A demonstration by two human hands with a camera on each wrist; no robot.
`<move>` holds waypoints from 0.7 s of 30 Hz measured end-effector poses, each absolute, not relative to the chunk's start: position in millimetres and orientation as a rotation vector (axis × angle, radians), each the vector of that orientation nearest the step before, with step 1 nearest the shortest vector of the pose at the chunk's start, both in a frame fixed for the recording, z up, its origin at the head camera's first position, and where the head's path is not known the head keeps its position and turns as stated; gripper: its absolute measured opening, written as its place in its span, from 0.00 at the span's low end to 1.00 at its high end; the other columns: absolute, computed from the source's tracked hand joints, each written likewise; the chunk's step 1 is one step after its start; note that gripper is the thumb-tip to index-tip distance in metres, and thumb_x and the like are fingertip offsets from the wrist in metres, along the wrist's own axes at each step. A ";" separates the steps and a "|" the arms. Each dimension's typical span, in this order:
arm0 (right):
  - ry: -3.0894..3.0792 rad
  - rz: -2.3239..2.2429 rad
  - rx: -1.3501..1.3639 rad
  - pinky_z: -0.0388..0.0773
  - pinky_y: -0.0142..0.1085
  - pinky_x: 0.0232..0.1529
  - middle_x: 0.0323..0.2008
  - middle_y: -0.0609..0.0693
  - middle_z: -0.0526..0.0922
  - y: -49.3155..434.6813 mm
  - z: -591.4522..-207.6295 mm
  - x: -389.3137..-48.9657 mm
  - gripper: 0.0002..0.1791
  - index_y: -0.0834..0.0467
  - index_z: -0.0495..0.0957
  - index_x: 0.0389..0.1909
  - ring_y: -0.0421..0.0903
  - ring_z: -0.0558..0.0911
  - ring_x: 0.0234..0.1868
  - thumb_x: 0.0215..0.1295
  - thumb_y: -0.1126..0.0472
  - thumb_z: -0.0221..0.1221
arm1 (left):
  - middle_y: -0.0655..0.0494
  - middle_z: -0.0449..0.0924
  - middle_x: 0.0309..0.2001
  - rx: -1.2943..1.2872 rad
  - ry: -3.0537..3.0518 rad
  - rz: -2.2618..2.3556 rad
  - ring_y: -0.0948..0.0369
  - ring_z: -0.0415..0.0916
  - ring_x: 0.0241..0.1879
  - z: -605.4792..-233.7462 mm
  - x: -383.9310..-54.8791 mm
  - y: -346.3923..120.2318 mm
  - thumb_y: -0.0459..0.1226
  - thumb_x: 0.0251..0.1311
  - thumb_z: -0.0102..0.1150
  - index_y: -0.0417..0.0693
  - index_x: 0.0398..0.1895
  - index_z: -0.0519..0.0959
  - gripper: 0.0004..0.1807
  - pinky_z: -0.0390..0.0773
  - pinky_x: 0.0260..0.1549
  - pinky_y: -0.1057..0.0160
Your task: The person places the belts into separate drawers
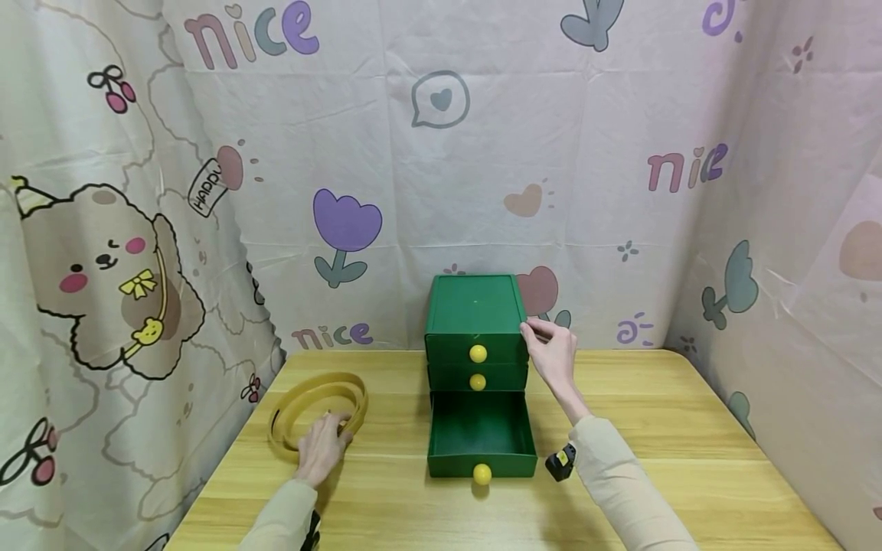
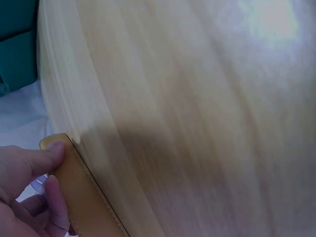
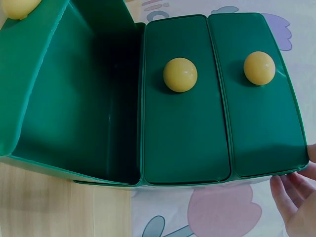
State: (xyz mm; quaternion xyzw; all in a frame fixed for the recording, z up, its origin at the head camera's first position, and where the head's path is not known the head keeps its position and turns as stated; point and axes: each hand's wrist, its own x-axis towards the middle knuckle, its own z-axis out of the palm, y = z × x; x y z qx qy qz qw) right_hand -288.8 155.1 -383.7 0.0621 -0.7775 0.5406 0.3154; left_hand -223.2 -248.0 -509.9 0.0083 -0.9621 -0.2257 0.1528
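A tan leather belt [image 1: 281, 419] lies in a loose coil at the left of the table. My left hand [image 1: 322, 447] is at the coil's near right side. In the left wrist view, its thumb and fingers pinch the belt's stitched, rounded end [image 2: 86, 192]. A green drawer cabinet [image 1: 475, 302] with yellow ball knobs stands at the back middle. Its bottom drawer [image 1: 482, 428] is pulled out and bare inside; the two upper drawers are closed. My right hand [image 1: 553, 353] grips the cabinet's upper right front corner, as the right wrist view also shows.
The wooden table [image 1: 386, 505] ends at the back against a printed cloth backdrop [image 1: 441, 176], which also hangs along both sides. A black wrist camera [image 1: 561, 462] is on the right forearm, beside the open drawer.
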 end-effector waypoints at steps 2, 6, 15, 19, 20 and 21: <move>-2.048 1.430 0.161 0.73 0.10 0.35 0.47 0.63 0.88 154.9 -383.3 -288.7 0.12 0.66 0.87 0.46 0.59 0.89 0.44 0.65 0.64 0.66 | 0.41 0.87 0.44 0.018 -2.759 -0.637 0.45 0.84 0.38 -510.2 -223.6 -248.1 0.33 0.59 0.68 0.41 0.55 0.83 0.19 0.71 0.21 0.57; -2.048 1.436 0.159 0.74 0.11 0.35 0.47 0.63 0.88 154.7 -382.7 -288.7 0.12 0.66 0.87 0.47 0.60 0.89 0.44 0.65 0.64 0.66 | 0.41 0.87 0.44 0.020 -2.767 -0.611 0.43 0.84 0.39 -510.2 -225.0 -247.9 0.34 0.59 0.68 0.42 0.52 0.84 0.17 0.73 0.23 0.52; -2.056 1.402 0.157 0.72 0.10 0.35 0.46 0.62 0.89 155.6 -384.5 -289.3 0.12 0.64 0.88 0.46 0.58 0.89 0.43 0.65 0.63 0.66 | 0.40 0.85 0.41 0.067 -2.813 -0.491 0.42 0.83 0.36 -510.7 -225.3 -243.6 0.36 0.62 0.66 0.43 0.48 0.83 0.13 0.73 0.22 0.49; -2.049 1.405 0.164 0.72 0.10 0.35 0.46 0.62 0.89 155.9 -384.8 -289.8 0.12 0.63 0.88 0.46 0.58 0.89 0.43 0.65 0.63 0.66 | 0.41 0.85 0.37 0.067 -2.804 -0.424 0.43 0.83 0.34 -511.3 -225.3 -243.2 0.36 0.62 0.66 0.44 0.47 0.83 0.11 0.73 0.21 0.47; -2.047 1.405 0.164 0.72 0.10 0.35 0.46 0.61 0.89 155.9 -384.7 -289.8 0.12 0.63 0.88 0.46 0.58 0.89 0.43 0.65 0.63 0.66 | 0.41 0.85 0.37 0.068 -2.800 -0.414 0.42 0.83 0.34 -511.4 -225.1 -243.3 0.36 0.63 0.66 0.45 0.47 0.82 0.11 0.73 0.20 0.46; -2.046 1.406 0.163 0.72 0.10 0.35 0.46 0.61 0.89 155.8 -384.6 -289.9 0.12 0.63 0.88 0.46 0.58 0.89 0.43 0.65 0.63 0.66 | 0.41 0.86 0.38 0.070 -2.797 -0.405 0.42 0.83 0.34 -511.7 -225.0 -243.5 0.36 0.63 0.66 0.45 0.48 0.82 0.11 0.73 0.20 0.45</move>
